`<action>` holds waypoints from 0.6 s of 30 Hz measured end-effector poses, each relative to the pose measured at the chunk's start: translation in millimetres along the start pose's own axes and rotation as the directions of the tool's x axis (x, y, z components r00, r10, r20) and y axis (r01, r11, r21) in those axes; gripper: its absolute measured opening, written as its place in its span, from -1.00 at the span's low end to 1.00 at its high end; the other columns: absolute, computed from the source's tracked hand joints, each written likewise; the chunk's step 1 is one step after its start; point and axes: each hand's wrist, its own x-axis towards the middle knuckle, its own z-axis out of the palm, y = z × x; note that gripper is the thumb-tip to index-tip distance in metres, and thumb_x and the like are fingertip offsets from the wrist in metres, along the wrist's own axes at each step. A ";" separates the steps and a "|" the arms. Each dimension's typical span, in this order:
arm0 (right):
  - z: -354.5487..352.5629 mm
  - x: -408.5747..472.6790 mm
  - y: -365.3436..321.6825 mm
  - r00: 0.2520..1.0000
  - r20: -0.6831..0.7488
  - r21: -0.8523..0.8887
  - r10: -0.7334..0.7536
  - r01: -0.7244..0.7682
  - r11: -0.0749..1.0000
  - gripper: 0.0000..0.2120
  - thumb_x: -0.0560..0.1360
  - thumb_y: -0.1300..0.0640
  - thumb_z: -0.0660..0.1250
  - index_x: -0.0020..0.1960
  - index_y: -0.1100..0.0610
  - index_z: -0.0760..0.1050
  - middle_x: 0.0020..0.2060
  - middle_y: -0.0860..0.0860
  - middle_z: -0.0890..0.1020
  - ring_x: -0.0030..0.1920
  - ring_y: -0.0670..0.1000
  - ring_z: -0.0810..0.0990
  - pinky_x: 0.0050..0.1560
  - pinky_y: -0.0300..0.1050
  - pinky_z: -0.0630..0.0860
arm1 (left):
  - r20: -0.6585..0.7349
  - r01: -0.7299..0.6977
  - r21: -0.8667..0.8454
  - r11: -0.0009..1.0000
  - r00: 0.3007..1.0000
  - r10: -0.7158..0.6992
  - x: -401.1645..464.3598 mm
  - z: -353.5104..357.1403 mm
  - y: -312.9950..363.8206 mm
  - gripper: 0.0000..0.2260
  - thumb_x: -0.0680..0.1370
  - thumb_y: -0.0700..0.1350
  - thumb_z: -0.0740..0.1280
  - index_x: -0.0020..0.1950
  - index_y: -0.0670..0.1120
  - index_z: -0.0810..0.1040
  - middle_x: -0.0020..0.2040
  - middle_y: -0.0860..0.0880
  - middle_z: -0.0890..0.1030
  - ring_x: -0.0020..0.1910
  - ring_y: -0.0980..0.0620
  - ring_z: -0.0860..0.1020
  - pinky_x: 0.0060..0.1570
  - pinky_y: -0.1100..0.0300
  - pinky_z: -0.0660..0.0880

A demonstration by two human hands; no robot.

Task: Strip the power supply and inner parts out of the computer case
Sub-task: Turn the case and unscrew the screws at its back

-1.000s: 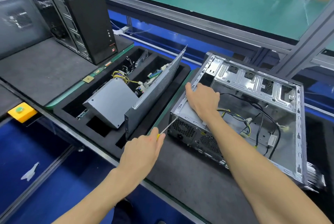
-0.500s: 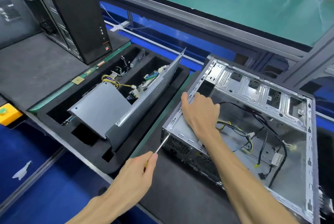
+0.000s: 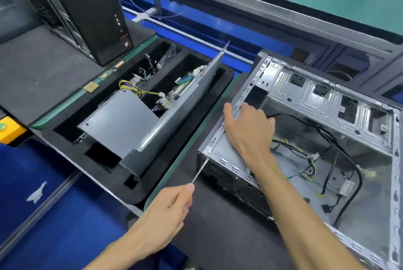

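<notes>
An open metal computer case [image 3: 327, 95] lies on its side on the dark mat at the right. A grey power supply [image 3: 226, 152] sits in its near left corner, with yellow and black cables [image 3: 301, 156] trailing into the case. My right hand [image 3: 248, 130] rests on the power supply, its thumb over the case's left rim. My left hand [image 3: 165, 211] grips a screwdriver [image 3: 199, 171]. The screwdriver's tip touches the case's rear face at the near left corner.
A black foam tray [image 3: 196, 117] to the left holds a grey power supply [image 3: 117, 125], a leaning case panel [image 3: 181, 112] and a circuit board. A black tower PC [image 3: 87, 8] stands behind it. A yellow button box [image 3: 8, 130] sits at far left.
The view has shifted closer and lower. My left hand keeps the screwdriver tip at the case's rear corner; my right hand stays on the power supply.
</notes>
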 end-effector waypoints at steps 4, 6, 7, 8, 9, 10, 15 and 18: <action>0.4 -0.6 0.3 1.000 0.001 0.010 -0.007 0.007 1.000 -0.52 0.63 -0.22 -0.01 -0.31 0.07 0.23 -0.34 -0.02 0.45 -0.16 0.14 0.44 0.22 0.25 0.36 | -0.024 -0.076 0.132 0.988 0.997 0.079 0.8 -5.0 3.4 -0.57 0.72 0.06 0.06 -0.24 -0.18 0.18 -0.48 0.06 0.12 -0.58 0.11 0.06 -0.58 0.32 0.08; -0.1 -1.5 -0.2 1.000 -0.002 0.013 -0.012 0.012 1.000 -0.52 0.63 -0.22 -0.01 -0.33 0.06 0.21 -0.36 -0.03 0.43 -0.17 0.16 0.44 0.22 0.25 0.36 | -0.067 -0.123 0.259 0.958 0.987 0.145 0.6 -4.5 1.0 -0.58 0.72 0.07 0.06 -0.25 -0.13 0.16 -0.43 0.07 0.14 -0.48 0.10 0.10 -0.47 0.25 0.13; -0.4 -1.4 -0.3 1.000 -0.007 0.010 -0.012 0.012 1.000 -0.52 0.63 -0.22 -0.02 -0.32 0.07 0.23 -0.36 -0.02 0.44 -0.17 0.17 0.46 0.21 0.23 0.35 | -0.091 -0.139 0.319 0.937 0.980 0.177 0.6 -4.2 -0.5 -0.59 0.72 0.07 0.06 -0.26 -0.10 0.15 -0.41 0.08 0.15 -0.44 0.10 0.12 -0.42 0.22 0.15; -0.6 -1.4 -0.1 1.000 -0.008 0.006 -0.012 0.012 1.000 -0.52 0.63 -0.22 -0.02 -0.30 0.09 0.26 -0.34 0.00 0.46 -0.16 0.18 0.48 0.20 0.22 0.34 | -0.114 -0.147 0.372 0.917 0.973 0.202 0.2 -4.0 -2.3 -0.59 0.72 0.08 0.05 -0.27 -0.08 0.14 -0.41 0.08 0.16 -0.42 0.11 0.13 -0.40 0.22 0.17; -0.7 -1.5 -0.1 1.000 -0.007 0.003 -0.012 0.012 1.000 -0.51 0.63 -0.22 -0.03 -0.27 0.11 0.31 -0.32 0.02 0.50 -0.15 0.19 0.49 0.20 0.21 0.33 | -0.136 -0.143 0.419 0.897 0.966 0.218 -0.4 -3.5 -3.6 -0.59 0.71 0.09 0.05 -0.27 -0.07 0.15 -0.42 0.09 0.17 -0.42 0.10 0.15 -0.39 0.22 0.19; -1.1 -1.8 -0.3 1.000 -0.008 -0.001 -0.013 0.013 1.000 -0.50 0.63 -0.22 -0.03 -0.24 0.13 0.34 -0.29 0.03 0.52 -0.13 0.19 0.50 0.20 0.21 0.32 | -0.163 -0.128 0.463 0.877 0.961 0.226 -1.0 -2.7 -4.1 -0.59 0.71 0.09 0.05 -0.27 -0.07 0.16 -0.44 0.09 0.18 -0.43 0.09 0.16 -0.39 0.20 0.21; -2.8 -2.6 -1.4 1.000 -0.015 -0.010 -0.018 0.018 1.000 -0.50 0.63 -0.22 -0.04 -0.22 0.13 0.37 -0.28 0.03 0.52 -0.11 0.17 0.50 0.18 0.19 0.31 | -0.218 -0.121 0.493 0.862 0.942 0.256 0.5 2.6 -3.7 -0.58 0.71 0.07 0.05 -0.30 -0.08 0.18 -0.48 0.07 0.19 -0.46 0.06 0.17 -0.36 0.09 0.26; -3.4 -2.4 -2.3 1.000 -0.011 -0.005 -0.012 0.012 1.000 -0.50 0.62 -0.22 -0.03 -0.23 0.13 0.36 -0.28 0.03 0.53 -0.13 0.17 0.50 0.18 0.20 0.32 | -0.163 -0.090 0.271 0.958 0.977 0.138 5.5 3.3 -7.6 -0.58 0.70 0.13 0.06 -0.27 -0.08 0.17 -0.42 0.05 0.17 -0.47 0.04 0.14 -0.44 0.14 0.18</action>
